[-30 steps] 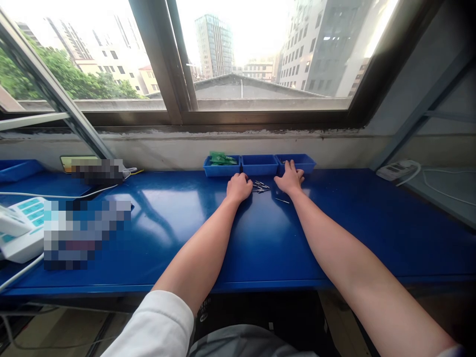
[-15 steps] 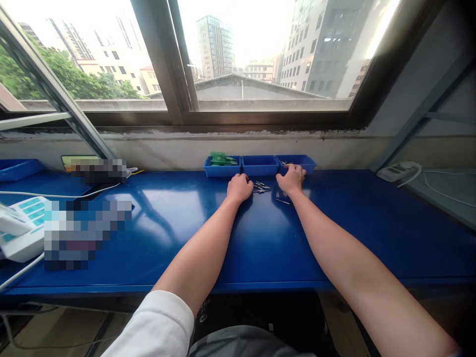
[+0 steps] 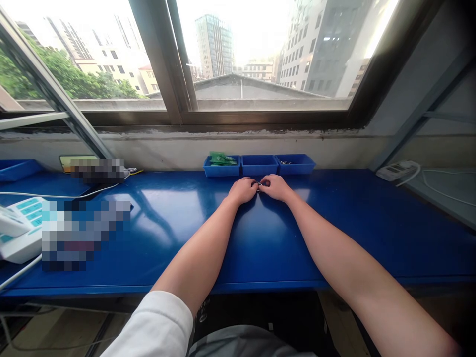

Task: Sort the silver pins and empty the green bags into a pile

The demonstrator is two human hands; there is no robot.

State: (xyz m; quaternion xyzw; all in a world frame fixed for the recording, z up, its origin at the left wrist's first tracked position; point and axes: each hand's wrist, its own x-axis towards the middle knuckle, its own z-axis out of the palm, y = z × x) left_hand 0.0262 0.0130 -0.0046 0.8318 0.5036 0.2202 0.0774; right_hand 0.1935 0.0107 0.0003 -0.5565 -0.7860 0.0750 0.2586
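Note:
My left hand [image 3: 243, 190] and my right hand [image 3: 275, 188] meet on the blue table, just in front of the bins. Their curled fingers close in from both sides around a small bunch of thin metal pins [image 3: 259, 185]. Only a few dark and shiny ends show between the fingertips; the hands hide the others. Behind them stand three joined blue bins: the left bin [image 3: 222, 170] holds a green plastic packet [image 3: 221, 159], the middle bin [image 3: 259, 167] shows a bare inside, and the right bin [image 3: 297, 168] has a few thin metal pieces [image 3: 285, 162] in it.
The blue table [image 3: 178, 248] runs beneath a window. White power strips [image 3: 22, 230] with cables lie at the left, beside blurred-out items. A small white device [image 3: 397, 171] with a cable sits at the back right. Metal shelf posts [image 3: 85, 131] rise at both sides.
My right hand has moved left and down from the right bin to my left hand. The loose pins, spread on the table before, are now mostly covered by the fingers.

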